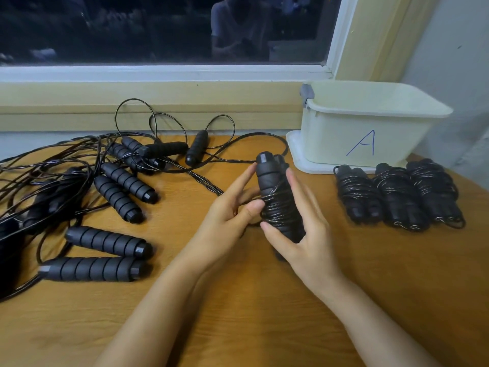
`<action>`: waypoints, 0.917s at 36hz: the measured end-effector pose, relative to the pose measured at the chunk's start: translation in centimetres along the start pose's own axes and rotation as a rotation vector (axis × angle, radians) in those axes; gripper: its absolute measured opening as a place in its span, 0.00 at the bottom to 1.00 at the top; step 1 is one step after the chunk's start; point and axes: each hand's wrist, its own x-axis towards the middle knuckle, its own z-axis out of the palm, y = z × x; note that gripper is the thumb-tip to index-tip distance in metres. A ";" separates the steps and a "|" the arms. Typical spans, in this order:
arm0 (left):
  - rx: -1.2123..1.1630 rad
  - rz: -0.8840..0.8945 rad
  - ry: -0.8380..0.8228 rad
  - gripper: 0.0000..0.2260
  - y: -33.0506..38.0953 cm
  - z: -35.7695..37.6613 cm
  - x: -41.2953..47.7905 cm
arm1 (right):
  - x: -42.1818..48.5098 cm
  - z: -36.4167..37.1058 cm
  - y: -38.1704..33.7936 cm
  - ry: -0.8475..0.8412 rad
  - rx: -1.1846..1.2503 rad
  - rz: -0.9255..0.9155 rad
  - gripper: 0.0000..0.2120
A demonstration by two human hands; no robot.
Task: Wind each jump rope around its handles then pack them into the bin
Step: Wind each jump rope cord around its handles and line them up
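Note:
A pair of black foam jump rope handles point(272, 181), held together and upright above the table, has black cord wound around its lower half. My left hand point(232, 210) holds the pair from the left, thumb on the windings and fingers stretched up the side. My right hand point(301, 229) cradles it from the right, thumb pressed on the lower end and fingers extended behind. The loose cord point(211, 185) trails away to the left. A cream bin point(341, 136) marked "A" stands at the back right on its lid.
Three wound rope bundles point(397, 197) lie in a row in front of the bin. Several unwound ropes point(111, 186) with black handles and tangled cords cover the left of the wooden table. A window sill runs along the back edge.

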 end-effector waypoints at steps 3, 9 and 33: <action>-0.077 -0.001 -0.013 0.30 0.2 -0.1 0.0 | -0.1 0.0 -0.4 -0.035 0.121 0.023 0.37; -0.071 -0.010 0.036 0.29 0.1 -0.2 -0.1 | -0.3 0.0 -0.8 -0.104 0.213 0.084 0.36; 0.104 0.019 0.062 0.30 0.4 0.3 -0.1 | -0.4 0.3 -0.1 -0.148 -0.221 -0.084 0.38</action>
